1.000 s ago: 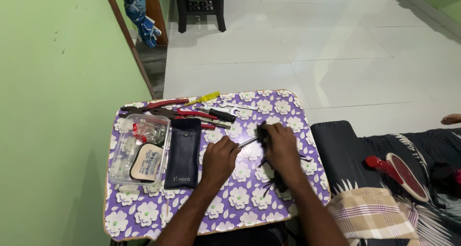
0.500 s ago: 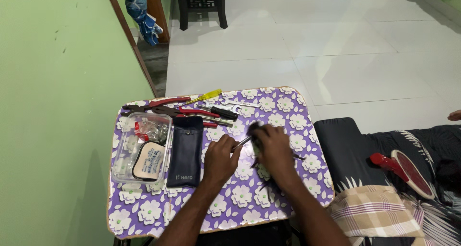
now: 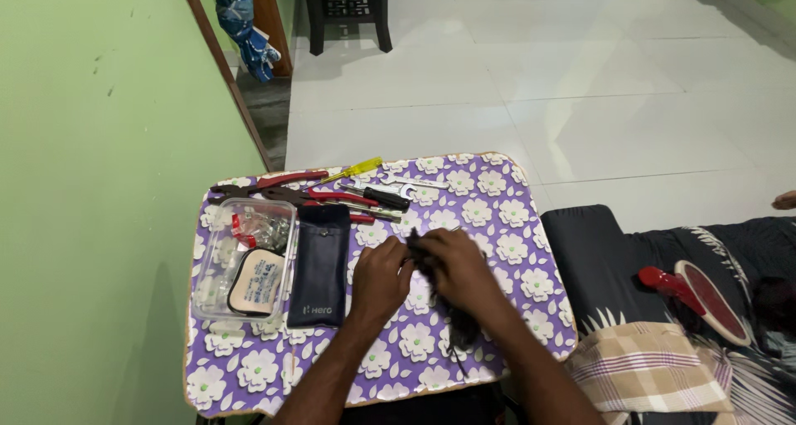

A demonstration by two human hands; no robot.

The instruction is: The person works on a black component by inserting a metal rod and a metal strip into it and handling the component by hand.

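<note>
Both hands meet over the floral table [image 3: 249, 375], left hand [image 3: 380, 277] and right hand [image 3: 454, 266] pinching a small dark part [image 3: 419, 249] between them, its cord [image 3: 461, 330] trailing near, tools lying farther away.

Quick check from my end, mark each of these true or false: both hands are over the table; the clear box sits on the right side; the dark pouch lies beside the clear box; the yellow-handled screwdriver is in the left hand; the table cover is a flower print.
1. Both hands are over the table. True: the left hand and right hand meet over the table, on a small dark object too hidden to identify.
2. The clear box sits on the right side. False: the clear box is at the left edge.
3. The dark pouch lies beside the clear box. True: the dark pouch lies just right of it.
4. The yellow-handled screwdriver is in the left hand. False: the yellow-handled screwdriver lies at the far edge with the other tools.
5. The cover is a flower print. True: white flowers on purple.
</note>
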